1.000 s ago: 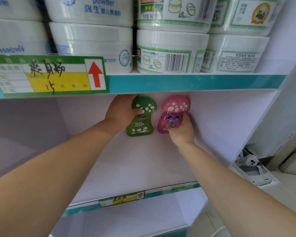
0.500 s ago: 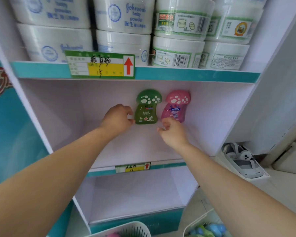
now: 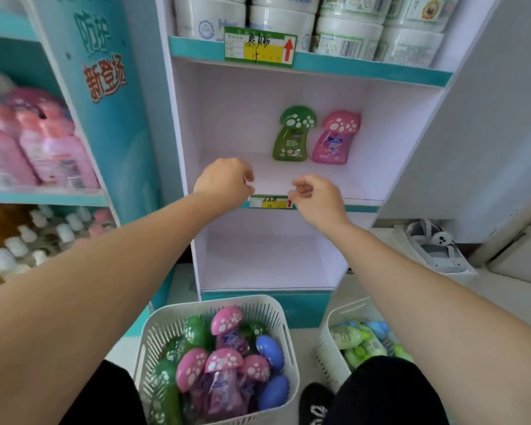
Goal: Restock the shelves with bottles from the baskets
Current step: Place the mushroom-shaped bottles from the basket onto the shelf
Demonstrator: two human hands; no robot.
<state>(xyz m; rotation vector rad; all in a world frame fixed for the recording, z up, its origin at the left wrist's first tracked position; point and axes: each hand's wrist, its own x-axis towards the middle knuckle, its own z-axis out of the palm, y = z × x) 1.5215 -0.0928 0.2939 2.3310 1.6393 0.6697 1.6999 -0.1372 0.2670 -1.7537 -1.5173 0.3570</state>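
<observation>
A green mushroom-capped bottle [image 3: 292,134] and a pink one [image 3: 334,138] stand upright side by side at the back of the middle shelf [image 3: 319,182]. My left hand [image 3: 224,182] and my right hand [image 3: 316,196] hover at that shelf's front edge, fingers loosely curled, holding nothing. Below me a white basket [image 3: 276,308] holds several pink, green and blue mushroom bottles. A second white basket [image 3: 328,342] to the right holds light green and blue bottles.
White powder tubs [image 3: 347,38] fill the top shelf. The bottom shelf [image 3: 264,265] sits under a price tag [image 3: 270,202]. A neighbouring shelf unit on the left carries pink bottles [image 3: 52,151]. A grey shoe [image 3: 432,246] lies on the floor at right.
Both hands have let go of the two bottles and drawn back to the shelf's front edge. The view has pulled back and tilted down, bringing the baskets into sight.
</observation>
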